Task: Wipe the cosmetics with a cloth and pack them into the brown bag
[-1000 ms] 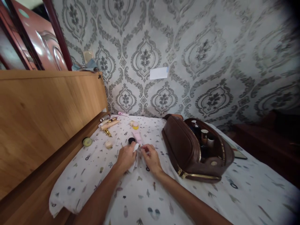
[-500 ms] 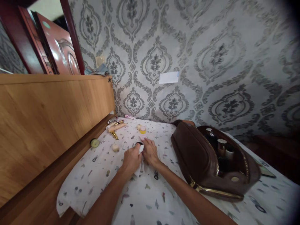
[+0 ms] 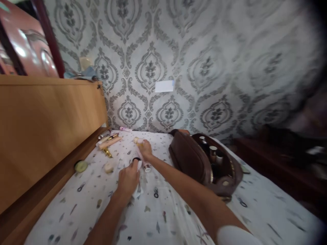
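Note:
My left hand (image 3: pixel 128 179) is closed around a crumpled white wipe (image 3: pixel 138 191); a black round piece (image 3: pixel 136 159) shows at its fingertips. My right hand (image 3: pixel 145 149) is farther forward, fingers curled at a small yellow round container (image 3: pixel 140 144), partly covering it. Just beyond is a small cream-coloured piece (image 3: pixel 135 140). A pale pink tube with a silvery end (image 3: pixel 146 167) lies between my hands, partly behind the right wrist. Left of my left hand sit a cream-coloured rounded piece (image 3: pixel 108 167) and a round green-topped jar (image 3: pixel 81 166).
A brown zip bag (image 3: pixel 191 160) stands open at right, with several bottles (image 3: pixel 213 153) inside. Gold tube (image 3: pixel 107 152) and several other cosmetics lie back left on the patterned white cloth (image 3: pixel 148 221). A wooden panel (image 3: pixel 51 112) borders the left; a papered wall (image 3: pixel 176 68) rises behind.
My right hand has left the wipe and moved forward to the yellow container, exposing the pink tube. My left hand keeps the wipe. The view has swung to the right.

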Demonstrator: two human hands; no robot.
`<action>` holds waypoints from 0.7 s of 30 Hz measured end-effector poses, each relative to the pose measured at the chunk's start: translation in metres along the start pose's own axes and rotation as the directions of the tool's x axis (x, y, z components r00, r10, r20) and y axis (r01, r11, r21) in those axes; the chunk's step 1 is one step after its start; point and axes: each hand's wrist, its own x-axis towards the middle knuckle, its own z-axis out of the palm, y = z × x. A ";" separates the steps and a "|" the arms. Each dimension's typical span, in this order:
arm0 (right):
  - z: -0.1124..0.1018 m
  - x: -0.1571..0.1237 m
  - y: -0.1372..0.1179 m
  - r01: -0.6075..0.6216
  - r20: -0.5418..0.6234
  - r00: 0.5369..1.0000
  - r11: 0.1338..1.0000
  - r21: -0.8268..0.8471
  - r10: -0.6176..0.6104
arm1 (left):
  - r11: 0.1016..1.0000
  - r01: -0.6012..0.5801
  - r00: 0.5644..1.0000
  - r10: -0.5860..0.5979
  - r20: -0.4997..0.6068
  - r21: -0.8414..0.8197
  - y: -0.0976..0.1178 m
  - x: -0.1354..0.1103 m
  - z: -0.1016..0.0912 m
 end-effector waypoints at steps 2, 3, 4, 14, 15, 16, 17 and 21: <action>0.010 0.013 -0.005 -0.056 0.003 0.998 0.998 -0.009 0.056 | 0.999 -0.012 1.000 0.012 0.000 0.037 0.000 0.001 0.001; 0.015 0.019 -0.006 -0.075 0.005 0.997 0.997 -0.015 0.075 | 0.998 -0.017 1.000 0.017 0.000 0.059 0.000 0.001 0.002; 0.019 0.024 -0.006 -0.088 0.007 0.996 0.996 -0.017 0.088 | 0.997 -0.022 1.000 0.022 -0.001 0.075 0.001 0.002 0.002; 0.008 0.027 -0.006 -0.070 -0.054 0.995 0.983 0.170 0.080 | 0.999 -0.047 0.996 0.047 -0.081 0.002 -0.005 0.008 0.011; 0.004 0.022 -0.007 -0.037 -0.077 0.996 0.977 0.210 0.054 | 0.997 -0.046 0.992 0.039 -0.121 -0.055 -0.007 0.009 0.013; 0.000 0.016 -0.008 0.002 -0.096 0.995 0.968 0.250 0.022 | 0.989 -0.047 0.985 0.023 -0.171 -0.138 -0.009 0.010 0.015; -0.005 0.008 -0.009 0.043 -0.108 0.994 0.956 0.289 -0.012 | 0.970 -0.050 0.975 -0.005 -0.223 -0.239 -0.012 0.012 0.015; -0.024 -0.036 -0.005 0.166 -0.104 0.985 0.896 0.412 -0.134 | 0.788 0.001 0.919 -0.243 -0.310 -0.615 -0.019 0.017 0.013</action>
